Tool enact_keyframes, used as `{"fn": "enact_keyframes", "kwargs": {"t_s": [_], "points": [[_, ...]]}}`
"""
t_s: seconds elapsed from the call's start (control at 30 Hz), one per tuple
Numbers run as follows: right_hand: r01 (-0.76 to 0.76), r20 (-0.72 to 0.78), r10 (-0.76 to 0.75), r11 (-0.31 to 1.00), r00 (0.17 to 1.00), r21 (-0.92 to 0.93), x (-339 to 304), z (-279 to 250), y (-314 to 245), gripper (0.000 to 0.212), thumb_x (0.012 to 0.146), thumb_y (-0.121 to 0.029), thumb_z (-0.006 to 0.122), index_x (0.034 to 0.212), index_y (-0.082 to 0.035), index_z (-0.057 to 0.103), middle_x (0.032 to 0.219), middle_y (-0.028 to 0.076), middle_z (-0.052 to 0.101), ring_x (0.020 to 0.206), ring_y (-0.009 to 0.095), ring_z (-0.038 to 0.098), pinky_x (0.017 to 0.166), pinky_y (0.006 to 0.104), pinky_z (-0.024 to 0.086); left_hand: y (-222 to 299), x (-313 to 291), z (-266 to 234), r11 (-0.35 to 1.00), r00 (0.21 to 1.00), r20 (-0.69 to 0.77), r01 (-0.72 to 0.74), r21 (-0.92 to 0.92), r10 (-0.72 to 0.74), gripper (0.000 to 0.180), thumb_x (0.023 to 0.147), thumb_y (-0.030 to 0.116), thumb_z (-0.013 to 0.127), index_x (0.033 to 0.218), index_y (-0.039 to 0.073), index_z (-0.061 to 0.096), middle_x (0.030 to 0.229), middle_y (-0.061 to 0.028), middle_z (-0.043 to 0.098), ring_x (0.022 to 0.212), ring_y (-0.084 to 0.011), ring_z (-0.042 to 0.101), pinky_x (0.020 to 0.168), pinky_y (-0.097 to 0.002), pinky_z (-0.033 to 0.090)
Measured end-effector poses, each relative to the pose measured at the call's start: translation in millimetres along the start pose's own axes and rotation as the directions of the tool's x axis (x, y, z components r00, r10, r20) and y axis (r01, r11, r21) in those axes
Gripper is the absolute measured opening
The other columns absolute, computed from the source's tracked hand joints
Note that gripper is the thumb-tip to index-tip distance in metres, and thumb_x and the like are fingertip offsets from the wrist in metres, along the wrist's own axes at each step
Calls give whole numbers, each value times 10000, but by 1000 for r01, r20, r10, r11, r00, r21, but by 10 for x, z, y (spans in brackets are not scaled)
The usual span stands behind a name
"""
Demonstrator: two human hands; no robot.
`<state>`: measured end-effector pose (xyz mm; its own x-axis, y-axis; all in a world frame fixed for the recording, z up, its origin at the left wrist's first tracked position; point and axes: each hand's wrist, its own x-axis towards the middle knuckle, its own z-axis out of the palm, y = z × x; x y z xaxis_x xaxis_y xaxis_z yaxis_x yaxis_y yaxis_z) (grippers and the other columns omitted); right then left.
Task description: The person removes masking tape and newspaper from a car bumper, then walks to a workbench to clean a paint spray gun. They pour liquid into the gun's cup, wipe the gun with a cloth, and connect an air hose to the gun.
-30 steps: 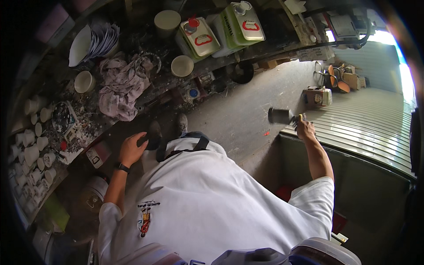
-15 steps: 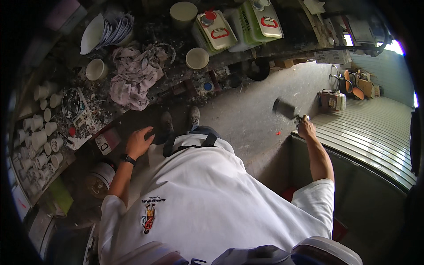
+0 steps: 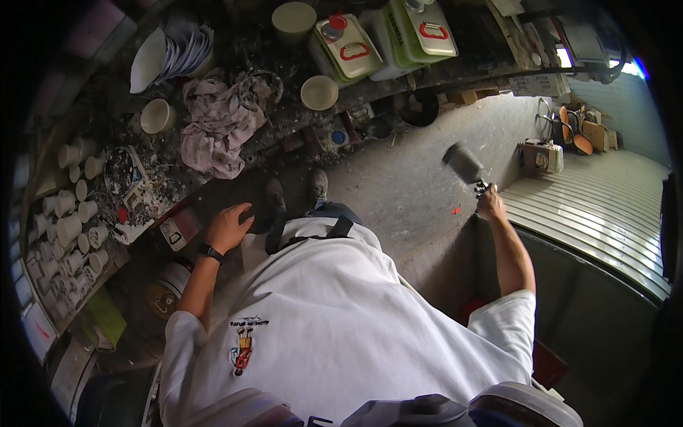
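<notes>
"Spray gun (image 3: 481, 188), by the look of it, out over the floor (image 3: 398, 171) in the right hand (image 3: 491, 203). Why so far from the body?"

"To keep it clear of the white shirt (image 3: 320, 320), I'd guess. That grip is closed around the near end, and the grey cup (image 3: 462, 162) points away past the fingers, leaning left."

"Anything in the cup?"

"Can't tell; only its outside shows from where we stand."

"And the left hand (image 3: 226, 229)?"

"Fingers parted and softly curved, that grip loose, nothing visible in it. It hangs near the front edge of the surface (image 3: 169, 186), perhaps just relaxed."

"Crowded over there. What do the containers hold?"

"Small white cups (image 3: 69, 229) pack the left end, several tipped over, a few specked dark inside, likely used ones pushed together. Just beside the crumpled rag (image 3: 213, 128) sits a pale tub (image 3: 158, 116), its mouth open; I can't make out any contents."

"Those papery cones (image 3: 188, 57)?"

"Nested in a stack, presumably so single ones lift off easily. Farther right, two metal cans (image 3: 346, 39) stand upright with red handles (image 3: 356, 51) on top, handy for carrying. What's inside them is hidden."
</notes>
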<state>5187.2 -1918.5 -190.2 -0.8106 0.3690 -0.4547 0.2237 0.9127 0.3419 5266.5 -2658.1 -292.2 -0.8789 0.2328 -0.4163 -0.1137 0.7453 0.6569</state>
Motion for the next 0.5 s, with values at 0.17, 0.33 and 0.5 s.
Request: {"fn": "enact_keyframes", "kwargs": {"t_s": [0.17, 0.33, 0.5], "points": [[68, 81, -47, 959, 996, -277, -63, -50, -63, 458, 943, -80, 554, 1369, -16, 399, 1022, 262, 720, 1022, 477, 697, 873, 561, 543, -80, -28, 0, 999, 999, -19, 37, -2, -37, 383, 934, 277, 702, 1262, 81, 677, 1184, -146, 735, 1081, -371, 685, 921, -452, 551], [-63, -94, 64, 998, 993, 5, -43, -13, -60, 366, 964, -119, 558, 1308, -60, 446, 1051, 290, 705, 1002, 470, 704, 822, 551, 562, -232, -81, 69, 997, 997, -45, 71, 34, -69, 387, 938, 295, 695, 1269, 98, 676, 1178, -137, 735, 1096, -357, 677, 946, -450, 542], [-6, -94, 9, 999, 996, 38, 104, 6, 138, 321, 975, -123, 541, 1284, -85, 468, 1055, 285, 706, 998, 470, 702, 833, 548, 560, -300, -112, 107, 994, 996, 1, 90, 57, -91, 407, 935, 317, 695, 1271, 89, 675, 1207, -151, 730, 1095, -364, 683, 932, -455, 550]]}}
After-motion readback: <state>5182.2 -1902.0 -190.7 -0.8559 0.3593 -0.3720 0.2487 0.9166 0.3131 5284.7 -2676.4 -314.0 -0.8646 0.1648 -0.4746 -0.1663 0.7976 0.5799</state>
